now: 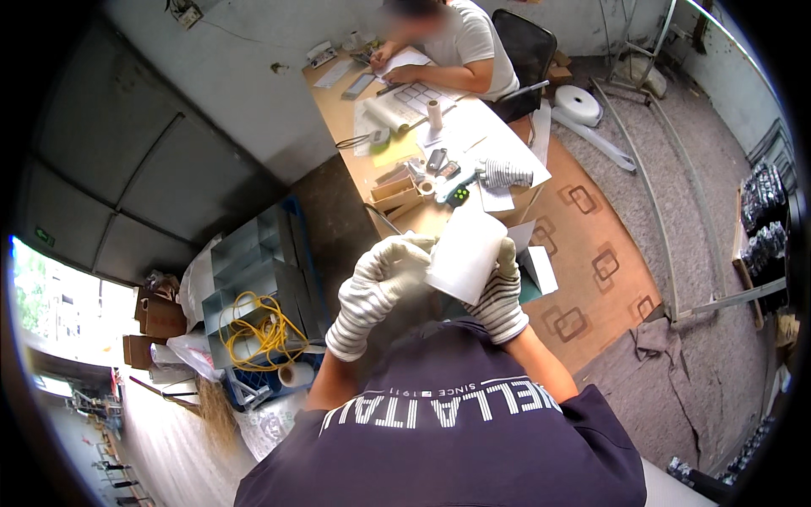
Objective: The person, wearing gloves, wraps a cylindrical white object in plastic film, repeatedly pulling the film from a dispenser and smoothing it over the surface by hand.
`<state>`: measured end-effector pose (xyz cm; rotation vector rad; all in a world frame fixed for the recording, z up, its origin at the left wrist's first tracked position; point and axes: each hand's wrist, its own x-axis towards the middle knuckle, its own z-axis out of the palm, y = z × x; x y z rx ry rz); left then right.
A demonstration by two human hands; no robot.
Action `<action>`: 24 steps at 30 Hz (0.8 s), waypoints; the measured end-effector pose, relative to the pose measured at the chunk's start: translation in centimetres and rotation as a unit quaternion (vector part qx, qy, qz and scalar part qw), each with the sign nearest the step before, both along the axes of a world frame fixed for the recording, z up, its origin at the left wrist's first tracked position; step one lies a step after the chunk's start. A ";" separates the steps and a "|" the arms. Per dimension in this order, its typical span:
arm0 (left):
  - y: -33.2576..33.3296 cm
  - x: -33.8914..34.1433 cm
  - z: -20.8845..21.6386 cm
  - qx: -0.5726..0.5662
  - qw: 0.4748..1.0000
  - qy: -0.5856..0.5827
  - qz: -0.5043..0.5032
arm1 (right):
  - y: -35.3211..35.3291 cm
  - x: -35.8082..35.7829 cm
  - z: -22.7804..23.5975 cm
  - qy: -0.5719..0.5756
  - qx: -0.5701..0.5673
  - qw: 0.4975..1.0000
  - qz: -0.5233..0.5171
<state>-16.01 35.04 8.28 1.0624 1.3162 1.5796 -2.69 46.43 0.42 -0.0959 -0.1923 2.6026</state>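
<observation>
A white roll [467,255], smooth and broad, is tilted in front of my chest. My right hand [500,296], in a grey-striped white glove, is closed around its right side, the fingers partly behind it. At the roll's upper left edge is my left hand [384,283], gloved alike, its fingers curled in a pinch. What lies between those fingertips, if anything, I cannot make out. Beyond my hands, the near end of a wooden desk [342,139] bears a small cardboard box [395,194] and a striped glove [507,173].
Across the desk a person in a white shirt [473,42] sits writing on paper. Metal bins [253,245] with a coiled yellow cable [263,334] stand to the left. A patterned orange mat [583,253] and a metal frame [655,194] lie to the right.
</observation>
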 end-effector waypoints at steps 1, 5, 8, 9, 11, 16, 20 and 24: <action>-0.2 0.0 0.0 0.003 1.000 0.003 0.001 | -0.2 0.1 0.3 0.013 -0.009 1.000 0.006; -0.7 0.1 -0.7 0.007 0.999 0.020 0.024 | -0.7 0.2 0.7 0.019 -0.003 1.000 0.011; -1.0 0.4 -0.5 0.000 0.999 0.016 0.044 | -0.9 0.1 2.4 0.061 0.034 0.997 0.026; -1.1 0.4 -0.5 0.002 0.999 0.018 0.044 | -1.0 0.2 2.5 0.052 0.035 0.998 0.025; -1.2 0.6 -0.5 0.008 0.999 0.022 0.045 | -1.0 0.5 2.5 0.034 0.038 0.998 0.024; -1.3 1.0 -0.4 -0.010 0.999 -0.004 0.030 | -0.9 0.6 1.7 0.007 0.026 1.000 0.012; -1.3 1.2 -0.5 -0.010 0.999 -0.007 0.029 | -0.9 0.9 2.0 0.012 0.028 0.999 0.013; -1.2 1.3 -0.7 -0.015 0.999 0.005 0.033 | -0.8 1.0 1.9 0.020 0.030 0.999 0.014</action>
